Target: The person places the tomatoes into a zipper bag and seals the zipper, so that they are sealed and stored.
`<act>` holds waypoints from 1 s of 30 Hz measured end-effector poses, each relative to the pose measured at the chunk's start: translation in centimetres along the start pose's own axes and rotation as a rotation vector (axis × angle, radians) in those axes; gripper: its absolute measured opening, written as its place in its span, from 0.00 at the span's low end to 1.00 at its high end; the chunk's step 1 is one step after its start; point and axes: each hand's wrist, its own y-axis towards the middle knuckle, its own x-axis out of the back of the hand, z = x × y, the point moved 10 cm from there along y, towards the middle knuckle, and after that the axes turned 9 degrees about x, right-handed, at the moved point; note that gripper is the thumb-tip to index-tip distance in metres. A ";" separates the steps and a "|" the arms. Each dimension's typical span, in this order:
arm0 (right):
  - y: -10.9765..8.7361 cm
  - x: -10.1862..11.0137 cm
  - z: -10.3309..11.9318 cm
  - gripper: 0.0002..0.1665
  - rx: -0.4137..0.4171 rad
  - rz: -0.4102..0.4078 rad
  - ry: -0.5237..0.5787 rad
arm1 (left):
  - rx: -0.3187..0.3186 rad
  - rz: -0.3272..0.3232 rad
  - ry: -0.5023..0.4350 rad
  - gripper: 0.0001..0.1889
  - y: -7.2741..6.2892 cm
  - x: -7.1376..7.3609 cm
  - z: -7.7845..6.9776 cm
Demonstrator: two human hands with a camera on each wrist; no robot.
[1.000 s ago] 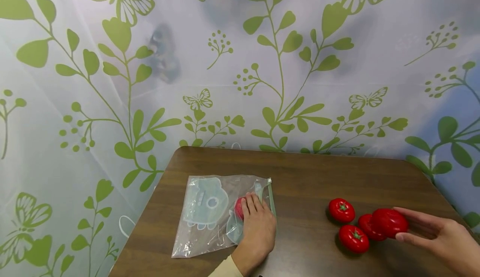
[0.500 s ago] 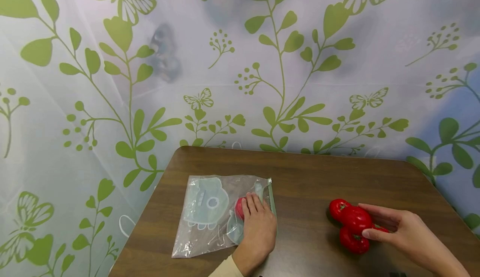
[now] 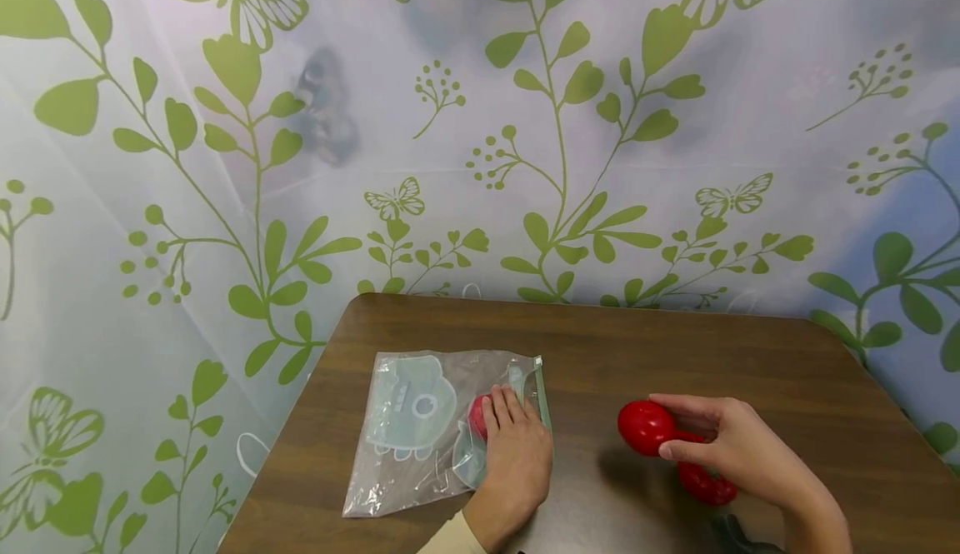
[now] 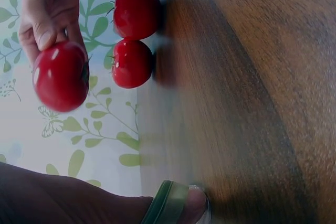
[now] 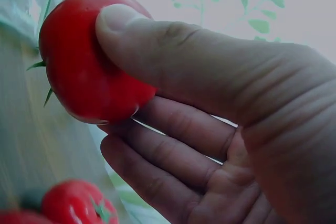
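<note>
In the head view my right hand (image 3: 738, 446) holds a red tomato (image 3: 645, 427) above the table, pinched between thumb and fingers. The right wrist view shows the thumb (image 5: 131, 30) on its near side and green sepals at its far end. My left hand (image 3: 517, 458) lies over the mouth of a clear printed zip bag (image 3: 412, 471). Its fingers extend across the film, and the left wrist view has the thumb (image 4: 194, 203) at the green zip strip (image 4: 167, 200). A red round thing (image 3: 477, 416) shows through the bag beside the fingertips.
Loose tomatoes lie on the table under and behind my right hand; one tomato (image 3: 705, 485) is partly covered by it. The left wrist view shows two tomatoes, an upper tomato (image 4: 137, 13) and a lower tomato (image 4: 131, 64). A leaf-patterned curtain (image 3: 450, 137) hangs behind the brown table (image 3: 600, 346).
My right hand has carried the tomato leftward, over the other tomatoes and toward the bag. The left hand and the bag have stayed in place.
</note>
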 end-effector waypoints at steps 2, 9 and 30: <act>0.7 -0.3 0.4 0.40 0.014 0.003 -0.002 | -0.003 -0.002 0.001 0.24 0.0 0.0 0.0; 3.4 -1.7 2.0 0.39 0.089 0.003 -0.019 | -0.012 -0.002 0.000 0.27 0.0 0.0 0.0; 9.5 -7.6 1.0 0.35 0.150 0.056 0.086 | 0.001 0.072 0.011 0.32 0.3 -0.9 0.0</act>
